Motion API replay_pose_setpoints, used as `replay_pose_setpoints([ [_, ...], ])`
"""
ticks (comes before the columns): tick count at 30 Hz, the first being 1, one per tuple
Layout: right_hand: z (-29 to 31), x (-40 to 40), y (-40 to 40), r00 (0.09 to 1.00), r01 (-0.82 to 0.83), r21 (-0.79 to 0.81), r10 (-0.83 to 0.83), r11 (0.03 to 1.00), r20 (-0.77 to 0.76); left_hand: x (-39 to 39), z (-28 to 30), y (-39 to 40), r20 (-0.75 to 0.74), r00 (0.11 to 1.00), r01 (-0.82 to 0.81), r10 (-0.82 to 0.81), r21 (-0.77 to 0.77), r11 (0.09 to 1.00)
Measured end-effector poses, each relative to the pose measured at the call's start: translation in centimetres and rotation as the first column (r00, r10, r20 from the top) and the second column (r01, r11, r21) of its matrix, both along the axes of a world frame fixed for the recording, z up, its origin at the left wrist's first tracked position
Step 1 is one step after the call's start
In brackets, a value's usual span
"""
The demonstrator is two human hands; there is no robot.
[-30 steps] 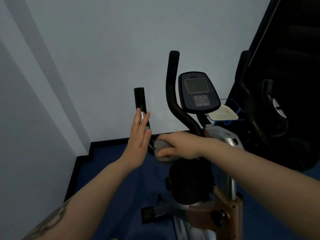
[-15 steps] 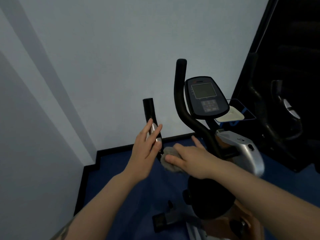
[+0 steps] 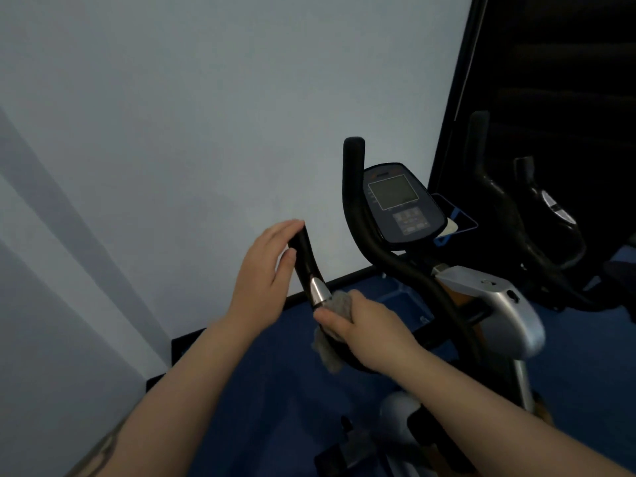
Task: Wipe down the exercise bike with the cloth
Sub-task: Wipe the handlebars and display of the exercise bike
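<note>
1. Exercise bike: one bike stands on the blue floor near the corner where the pale wall meets the black skirting.
2. Handlebar grips: two dark ones show clearly. The short left grip ends in a silver collar; the tall curved grip rises just left of the console.
3. Console: one, with a grey screen above a block of buttons, tilted toward the camera.
4. Cloth: one grey cloth, bunched around the bar just below the silver collar, with a loose end hanging beneath the fist.
5. Right hand: clenched around the cloth and the bar under it, thumb pointing toward the collar.
6. Left hand: its fingers lie nearly straight along the far side of the short left grip, the thumb on the near side, steadying it lightly.
7. Silver housing: one, below the console, to the right of the curved grip.
8. A second dark machine stands at the right, against a black panel.
</note>
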State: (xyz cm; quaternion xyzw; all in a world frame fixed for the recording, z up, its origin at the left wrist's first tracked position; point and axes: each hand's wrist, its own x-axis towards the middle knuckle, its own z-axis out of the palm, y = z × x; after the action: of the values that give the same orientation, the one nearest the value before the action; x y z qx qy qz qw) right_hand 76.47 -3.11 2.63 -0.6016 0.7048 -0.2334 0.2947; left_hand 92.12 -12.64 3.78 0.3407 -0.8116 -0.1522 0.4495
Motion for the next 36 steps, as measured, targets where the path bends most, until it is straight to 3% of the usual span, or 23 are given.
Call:
replay_pose_setpoints([
  [5, 1.7, 1.9, -4.3, 0.990, 0.100, -0.155, -0.083, 0.983, 0.111, 0.4, 0.6, -1.3, -0.070, 0.994, 0.087, -0.084, 0.039, 0.996],
  [10, 1.9, 1.6, -6.5, 0.995, 0.068, -0.236, -0.047, 0.969, 0.093, 1.4, 1.4, -2.4, -0.128, 0.976, 0.196, -0.179, 0.139, 0.971],
  [12, 3.2, 1.3, -8.0, 0.965, 0.055, -0.298, 0.026, 0.953, 0.261, 1.5, 1.7, -2.4, -0.216, 0.955, 0.252, -0.205, 0.218, 0.943],
  [14, 3.7, 1.7, -8.9, 0.856, 0.134, -0.356, 0.073, 0.925, 0.511, 1.8, 1.8, -2.4, -0.286, 0.931, 0.306, -0.228, 0.267, 0.914],
  [15, 3.4, 2.0, -9.2, 0.833, 0.165, -0.390, 0.084, 0.906, 0.547, 1.9, 1.8, -2.4, -0.302, 0.925, 0.316, -0.231, 0.273, 0.909],
  [22, 2.9, 1.0, -9.1, 0.933, 0.015, -0.392, 0.128, 0.920, 0.336, 1.7, 0.9, -2.4, -0.376, 0.899, 0.358, -0.225, 0.331, 0.873],
  [29, 0.0, 0.8, -7.0, 0.941, 0.067, -0.269, 0.029, 0.961, 0.338, 1.8, 0.5, -1.8, -0.344, 0.917, 0.320, -0.202, 0.333, 0.887],
  [32, 1.6, 0.0, -7.9, 0.968, -0.041, -0.227, 0.095, 0.973, 0.234, 1.7, 0.5, -1.7, -0.357, 0.918, 0.295, -0.174, 0.321, 0.900],
  [34, 2.7, -0.2, -9.0, 0.943, -0.116, -0.221, 0.178, 0.968, 0.281, 1.6, 0.4, -1.7, -0.350, 0.923, 0.279, -0.161, 0.318, 0.906],
  [36, 1.7, 0.2, -8.9, 0.885, -0.082, -0.236, 0.180, 0.968, 0.430, 1.5, 0.2, -1.5, -0.357, 0.922, 0.275, -0.151, 0.328, 0.904],
])
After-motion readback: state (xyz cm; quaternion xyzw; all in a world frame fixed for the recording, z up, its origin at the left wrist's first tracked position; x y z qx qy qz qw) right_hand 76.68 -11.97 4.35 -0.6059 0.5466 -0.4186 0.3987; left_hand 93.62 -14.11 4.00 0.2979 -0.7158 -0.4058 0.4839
